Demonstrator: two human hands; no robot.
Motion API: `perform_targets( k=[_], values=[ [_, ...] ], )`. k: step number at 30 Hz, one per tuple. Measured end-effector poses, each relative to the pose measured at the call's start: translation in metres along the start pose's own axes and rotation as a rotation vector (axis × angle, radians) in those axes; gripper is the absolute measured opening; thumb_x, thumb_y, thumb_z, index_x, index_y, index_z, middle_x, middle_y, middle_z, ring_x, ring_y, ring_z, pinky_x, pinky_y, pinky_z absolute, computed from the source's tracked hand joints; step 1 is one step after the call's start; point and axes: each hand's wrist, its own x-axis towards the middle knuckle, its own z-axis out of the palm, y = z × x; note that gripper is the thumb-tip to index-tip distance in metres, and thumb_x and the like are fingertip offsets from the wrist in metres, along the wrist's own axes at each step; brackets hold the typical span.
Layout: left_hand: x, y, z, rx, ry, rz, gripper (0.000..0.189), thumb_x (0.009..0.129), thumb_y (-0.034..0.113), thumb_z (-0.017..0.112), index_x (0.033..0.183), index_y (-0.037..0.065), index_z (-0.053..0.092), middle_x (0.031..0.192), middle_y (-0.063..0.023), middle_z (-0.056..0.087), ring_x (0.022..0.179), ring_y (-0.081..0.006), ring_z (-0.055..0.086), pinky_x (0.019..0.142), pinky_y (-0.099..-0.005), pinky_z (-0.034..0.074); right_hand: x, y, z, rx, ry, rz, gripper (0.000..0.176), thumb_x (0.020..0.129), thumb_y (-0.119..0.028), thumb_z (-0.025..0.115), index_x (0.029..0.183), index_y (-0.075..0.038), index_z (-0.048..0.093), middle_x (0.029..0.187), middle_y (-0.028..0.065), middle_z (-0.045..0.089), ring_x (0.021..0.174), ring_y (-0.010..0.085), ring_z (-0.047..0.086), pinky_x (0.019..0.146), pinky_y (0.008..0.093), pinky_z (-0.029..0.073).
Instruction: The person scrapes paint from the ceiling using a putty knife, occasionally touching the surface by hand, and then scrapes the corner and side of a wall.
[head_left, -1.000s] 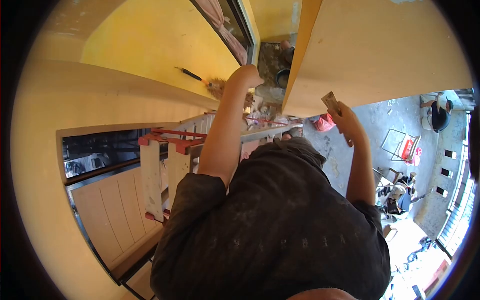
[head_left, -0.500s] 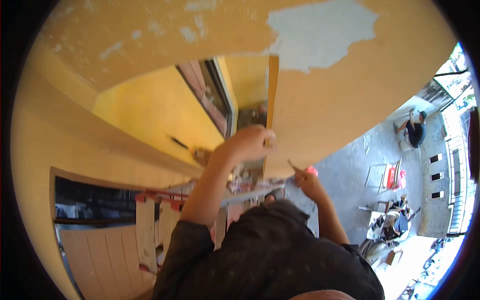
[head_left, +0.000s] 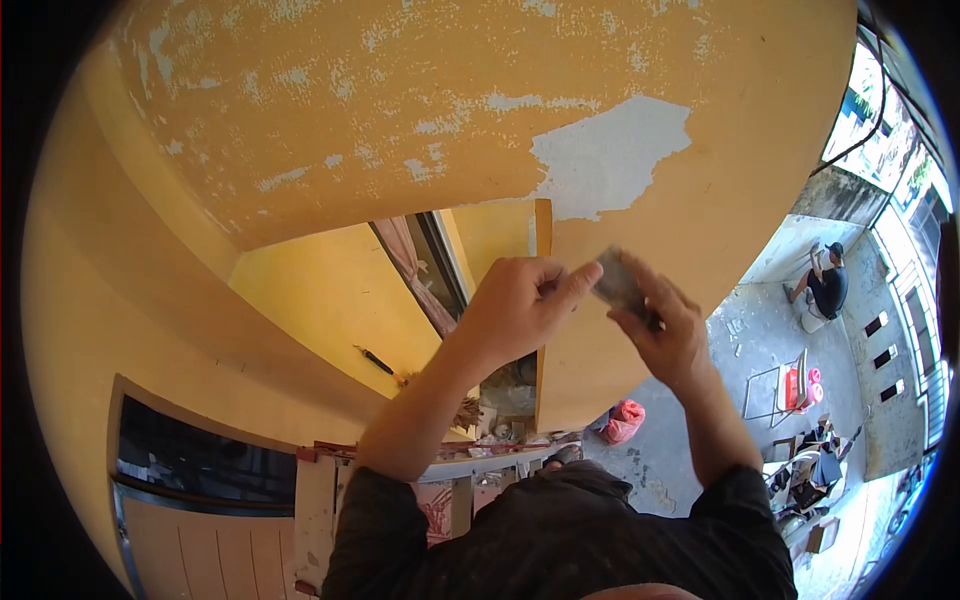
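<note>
The flat tool (head_left: pixel 622 284) is in the right hand (head_left: pixel 672 332), with the left hand (head_left: pixel 520 305) close by. The wall (head_left: pixel 600 375) is in front of both. The ladder (head_left: pixel 315 520) is below the left hand. A chair (head_left: pixel 802 376) and a person (head_left: pixel 828 290) are right of the right hand.

Home, outdoor yard, under repair: orange wall (head_left: pixel 740 180), peeling (one broad pale patch (head_left: pixel 610 160)); pink-curtained window (head_left: pixel 440 262); stepladder (head_left: pixel 316 520); concrete floor (head_left: pixel 660 440), folding chair (head_left: pixel 798 385) toward its right edge.

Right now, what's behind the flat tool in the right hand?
Orange wall shows around the flat tool, with a pale patch above it in the picture. The part directly behind the tool and right hand is covered and cannot be seen.
</note>
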Motion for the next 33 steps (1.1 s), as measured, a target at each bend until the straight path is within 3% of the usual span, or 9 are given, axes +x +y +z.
perform_targets(
  k=[1, 2, 4, 8, 10, 18, 23, 33],
  values=[
    [0.002, -0.006, 0.004, -0.162, 0.009, -0.109, 0.038, 0.09, 0.035, 0.058, 0.071, 0.002, 0.059, 0.056, -0.0027, 0.053, 0.051, -0.0093, 0.049, 0.051, -0.0234, 0.039, 0.01, -0.004, 0.001, -0.038, 0.037, -0.045, 0.055, 0.077, -0.008, 0.07, 0.129, -0.01, 0.05, 0.078, 0.0112, 0.06, 0.062, 0.02, 0.059, 0.057, 0.0304, 0.049],
    [0.005, -0.011, 0.011, -0.166, 0.007, -0.107, 0.038, 0.09, 0.035, 0.058, 0.071, 0.002, 0.059, 0.056, -0.0027, 0.053, 0.051, -0.0093, 0.049, 0.051, -0.0234, 0.039, 0.018, -0.005, 0.003, -0.043, 0.037, -0.045, 0.055, 0.077, -0.008, 0.07, 0.129, -0.01, 0.05, 0.078, 0.0112, 0.06, 0.062, 0.02, 0.059, 0.057, 0.0304, 0.049],
    [0.01, -0.017, 0.025, -0.519, 0.141, -0.139, 0.033, 0.092, 0.032, 0.057, 0.077, 0.002, 0.06, 0.058, 0.0006, 0.052, 0.054, -0.0066, 0.049, 0.051, -0.0212, 0.038, 0.033, -0.008, 0.007, 0.075, 0.057, 0.015, 0.057, 0.078, -0.009, 0.069, 0.13, -0.011, 0.046, 0.084, 0.0134, 0.062, 0.066, 0.0249, 0.061, 0.06, 0.0329, 0.05],
    [0.015, -0.028, 0.045, -0.682, 0.328, -0.058, 0.029, 0.092, 0.029, 0.057, 0.084, 0.001, 0.061, 0.059, 0.0004, 0.053, 0.055, -0.0059, 0.049, 0.052, -0.0197, 0.037, 0.048, -0.006, 0.019, 0.037, 0.025, -0.044, 0.053, 0.079, -0.008, 0.067, 0.128, -0.011, 0.048, 0.099, 0.0164, 0.063, 0.077, 0.0323, 0.064, 0.067, 0.0376, 0.052],
    [0.019, -0.032, 0.047, -0.834, 0.485, -0.07, 0.025, 0.092, 0.024, 0.058, 0.084, 0.001, 0.063, 0.06, -0.0001, 0.054, 0.055, -0.0057, 0.049, 0.052, -0.0194, 0.036, 0.054, -0.006, 0.022, -0.021, 0.06, -0.19, 0.05, 0.08, -0.01, 0.066, 0.127, -0.013, 0.05, 0.094, 0.0137, 0.063, 0.072, 0.0312, 0.063, 0.065, 0.0379, 0.052],
    [0.037, -0.027, 0.046, -0.923, 0.506, -0.077, 0.025, 0.091, 0.022, 0.058, 0.082, 0.0, 0.064, 0.059, -0.0003, 0.053, 0.056, -0.0075, 0.05, 0.051, -0.0208, 0.036, 0.073, -0.006, 0.011, -0.379, 0.009, -0.315, 0.044, 0.078, -0.01, 0.067, 0.121, -0.014, 0.059, 0.073, 0.0048, 0.052, 0.058, 0.0197, 0.058, 0.05, 0.0315, 0.049],
    [0.044, -0.023, 0.052, -1.051, 0.459, -0.083, 0.029, 0.093, 0.024, 0.055, 0.082, -0.002, 0.062, 0.054, 0.0014, 0.046, 0.051, -0.0082, 0.048, 0.049, -0.0228, 0.038, 0.079, 0.003, 0.007, -0.508, -0.028, -0.406, 0.049, 0.074, -0.006, 0.069, 0.122, -0.013, 0.059, 0.072, 0.0034, 0.048, 0.054, 0.0163, 0.054, 0.049, 0.0302, 0.049],
    [0.046, -0.019, 0.05, -1.116, 0.461, -0.063, 0.031, 0.096, 0.023, 0.05, 0.086, -0.002, 0.063, 0.054, 0.0013, 0.046, 0.047, -0.0068, 0.045, 0.05, -0.0228, 0.043, 0.09, 0.011, 0.001, -0.552, -0.063, -0.535, 0.055, 0.067, 0.001, 0.068, 0.121, -0.005, 0.059, 0.072, 0.0039, 0.046, 0.055, 0.0142, 0.053, 0.049, 0.0281, 0.047]
  ],
)
